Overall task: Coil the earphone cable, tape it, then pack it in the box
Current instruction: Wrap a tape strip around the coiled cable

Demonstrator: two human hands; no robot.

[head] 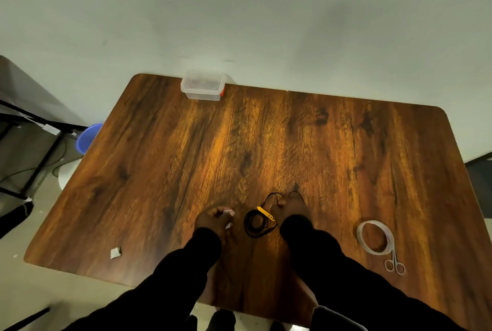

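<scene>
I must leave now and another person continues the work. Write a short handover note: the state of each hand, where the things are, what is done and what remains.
Left hand: pinches a small pale piece, probably cut tape.
Right hand: grips the loose end of the earphone cable beside the coil.
Things: the coil with its yellow remote lies on the table between the hands. Tape roll and scissors are near right. Clear box stands at the far edge; whether its lid is on I cannot tell.
Done: the cable is mostly coiled.
Left: tuck in the end, tape the coil, pack it in the box.
</scene>
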